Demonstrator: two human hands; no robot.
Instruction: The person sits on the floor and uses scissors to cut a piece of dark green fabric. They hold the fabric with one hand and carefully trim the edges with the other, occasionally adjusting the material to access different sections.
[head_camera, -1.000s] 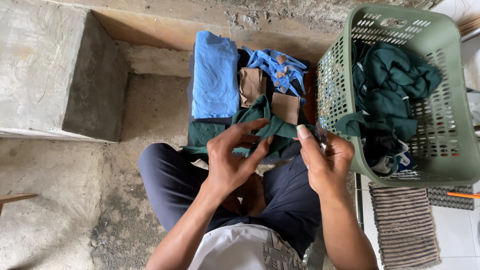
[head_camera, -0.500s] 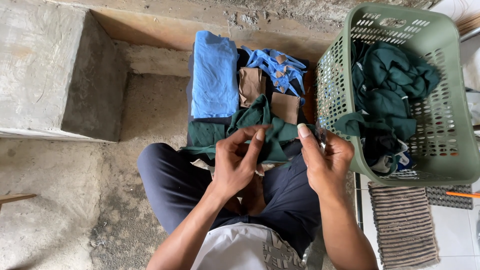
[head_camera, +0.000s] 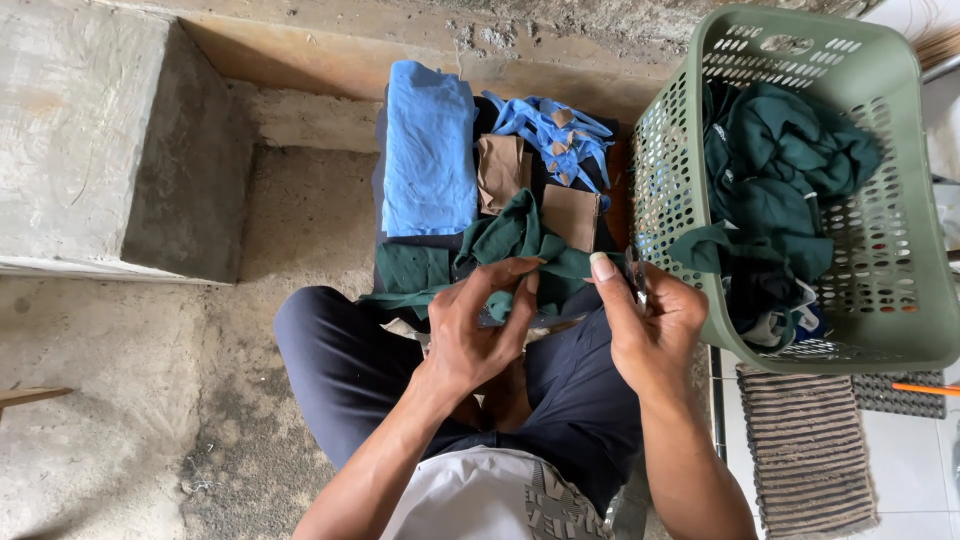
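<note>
So compared with a second ago, the left hand has curled in: back then its fingers were spread wide over the dark green cloth with a strip stretched across to the right, now the fingertips are bunched together, pinching a fold of it over the lap. The cloth itself looks more gathered up, less stretched out. The right hand has lifted its thumb so it points up toward the far side, and sits a touch closer to the left hand.
</note>
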